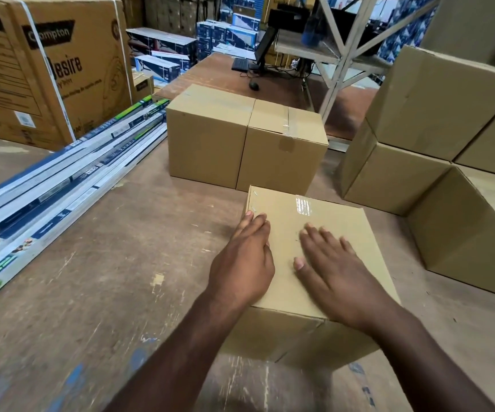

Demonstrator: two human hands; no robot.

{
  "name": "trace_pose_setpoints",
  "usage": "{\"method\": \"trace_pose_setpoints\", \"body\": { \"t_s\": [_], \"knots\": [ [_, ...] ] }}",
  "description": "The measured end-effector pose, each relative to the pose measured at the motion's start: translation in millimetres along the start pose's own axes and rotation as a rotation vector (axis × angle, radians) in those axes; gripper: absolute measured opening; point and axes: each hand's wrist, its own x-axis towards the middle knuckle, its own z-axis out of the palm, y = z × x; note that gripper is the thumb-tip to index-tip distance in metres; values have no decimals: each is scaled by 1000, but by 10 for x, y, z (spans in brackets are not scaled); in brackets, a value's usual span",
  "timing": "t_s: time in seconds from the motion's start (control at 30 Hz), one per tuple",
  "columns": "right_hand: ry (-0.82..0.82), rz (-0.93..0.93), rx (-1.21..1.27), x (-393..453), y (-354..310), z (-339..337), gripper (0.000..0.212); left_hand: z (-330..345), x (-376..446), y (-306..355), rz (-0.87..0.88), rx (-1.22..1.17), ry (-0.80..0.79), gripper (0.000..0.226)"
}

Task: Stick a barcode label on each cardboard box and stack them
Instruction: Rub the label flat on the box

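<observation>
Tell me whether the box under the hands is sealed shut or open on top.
Shut. The near box has a flat, closed top with a strip of clear tape at its far edge; both hands lie flat on it.

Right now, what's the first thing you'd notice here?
Two hands, the left hand and right hand, rest flat on the cardboard box nearest the camera. Behind it stand two more plain boxes side by side. At far left sits a big printed carton, with long flat packages lying beside it.
</observation>
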Motion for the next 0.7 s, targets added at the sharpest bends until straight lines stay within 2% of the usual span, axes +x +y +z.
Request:
{"method": "trace_pose_setpoints", "body": {
  "t_s": [0.13,0.2,0.27,0.37,0.4,0.53,0.63,0.7],
  "knots": [
    [-87,-213,67,-144,30,-55,71,4,4,-26,0,-18,-1,50],
    [-107,-232,77,-207,204,-116,67,6,-1,-31,8,-38,1,50],
    [-47,-104,7,-182,490,-142,74,17,5,-50,22,-57,2,50],
    [11,261,-96,-69,893,-213,94,40,22,-90,49,-90,17,51],
    [20,326,-95,-47,932,-238,96,44,21,-100,53,-130,29,52],
    [138,245,-30,-1,526,-183,84,40,8,-152,-78,-513,75,52],
    [42,257,-21,173,254,-75,92,38,-5,-152,-171,-784,85,47],
    [9,196,-11,262,80,-70,94,24,-16,-149,-236,-957,102,46]
  ]
}}
